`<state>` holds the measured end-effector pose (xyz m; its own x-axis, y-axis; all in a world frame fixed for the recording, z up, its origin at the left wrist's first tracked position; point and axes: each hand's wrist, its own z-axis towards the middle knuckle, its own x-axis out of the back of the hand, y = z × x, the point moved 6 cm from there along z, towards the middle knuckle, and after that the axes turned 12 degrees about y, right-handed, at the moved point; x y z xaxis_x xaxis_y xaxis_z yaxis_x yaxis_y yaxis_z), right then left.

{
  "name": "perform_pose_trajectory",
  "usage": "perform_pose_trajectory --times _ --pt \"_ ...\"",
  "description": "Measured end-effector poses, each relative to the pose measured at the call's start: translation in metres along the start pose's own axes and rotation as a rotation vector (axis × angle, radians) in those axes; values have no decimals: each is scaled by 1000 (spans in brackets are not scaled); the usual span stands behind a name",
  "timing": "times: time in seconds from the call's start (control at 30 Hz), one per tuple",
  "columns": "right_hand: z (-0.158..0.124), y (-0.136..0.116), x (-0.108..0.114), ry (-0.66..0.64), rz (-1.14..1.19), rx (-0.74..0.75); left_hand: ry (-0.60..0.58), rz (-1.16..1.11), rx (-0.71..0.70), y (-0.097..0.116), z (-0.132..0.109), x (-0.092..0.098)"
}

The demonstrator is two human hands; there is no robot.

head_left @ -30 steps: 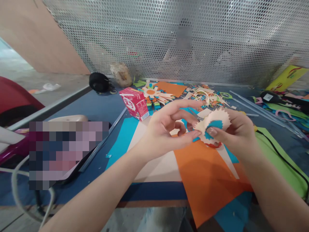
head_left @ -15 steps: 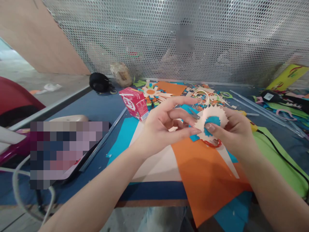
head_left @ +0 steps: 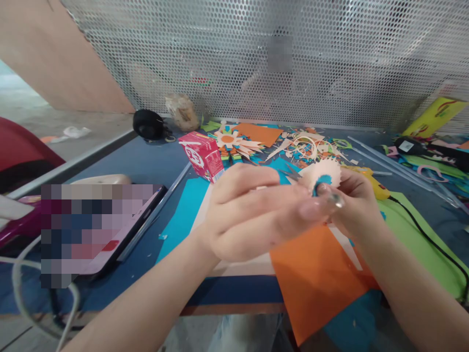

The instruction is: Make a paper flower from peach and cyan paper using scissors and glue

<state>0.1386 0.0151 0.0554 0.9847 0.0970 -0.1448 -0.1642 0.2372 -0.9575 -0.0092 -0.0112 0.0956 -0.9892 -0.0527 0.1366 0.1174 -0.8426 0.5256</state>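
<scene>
My right hand [head_left: 357,195] pinches a paper flower, a cream disc [head_left: 328,168] with a toothed rim and a blue paper centre [head_left: 324,180], held up above the table. Its thumb lies against the blue centre. My left hand [head_left: 252,215] is turned back-up, partly blurred, its fingers closed at the flower's near left edge. A small glossy spot by its fingertip is unclear. Behind the hands, grey scissor blades [head_left: 289,171] show; the handles are hidden. Under them lie orange paper [head_left: 311,274], cream paper [head_left: 245,266] and blue paper [head_left: 183,210].
A pink carton [head_left: 203,155] stands behind my left hand, beside a finished layered paper flower [head_left: 227,140]. Paper scraps [head_left: 311,144] are heaped at the back by a perforated metal screen [head_left: 234,58]. A yellow glue gun [head_left: 377,186] with black cord lies right; a phone [head_left: 135,230] lies left.
My left hand has rolled over from an open-looking pinch, its fingers swinging right across the flower. The cream disc has tilted and its blue centre is now partly covered.
</scene>
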Motion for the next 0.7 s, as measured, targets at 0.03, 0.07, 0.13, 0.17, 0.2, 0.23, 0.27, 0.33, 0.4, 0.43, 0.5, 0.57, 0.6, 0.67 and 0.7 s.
perform_pose_trajectory --times 0.03,0.07,0.13,0.17,0.2,0.23,0.27,0.33,0.4,0.43,0.5,0.57,0.6,0.67,0.7 --pt "0 0 1 11 6 9 -2 81 -123 8 -1 1" --pt "0 -1 1 23 8 21 -4 168 -225 14 -3 1" --pt "0 -2 2 43 -6 55 2 289 -283 17 -5 2" --pt "0 -3 2 53 -19 75 16 306 -270 16 -5 4" --pt "-1 -3 3 65 -39 90 31 301 -255 15 -4 5" --pt "-1 -4 3 76 -60 102 53 281 -256 15 -3 6" --pt "-1 -4 4 88 -79 110 73 261 -280 15 -2 7" --pt "-2 -6 4 99 -107 129 76 235 -365 20 -1 6" --pt "-3 -7 4 95 -126 153 42 223 -396 22 -1 3" --pt "-4 -8 4 92 -133 165 29 215 -373 22 -1 2" --pt "-4 -9 5 93 -140 187 11 207 -284 21 0 0" --pt "-4 -9 7 96 -135 204 8 209 -234 21 0 -1" --pt "-4 -9 7 94 -129 211 10 198 -217 21 0 -2" --pt "-4 -9 7 85 -115 221 39 125 -175 19 -1 -1" --pt "-5 -9 7 81 -109 225 65 74 -149 17 -1 0"
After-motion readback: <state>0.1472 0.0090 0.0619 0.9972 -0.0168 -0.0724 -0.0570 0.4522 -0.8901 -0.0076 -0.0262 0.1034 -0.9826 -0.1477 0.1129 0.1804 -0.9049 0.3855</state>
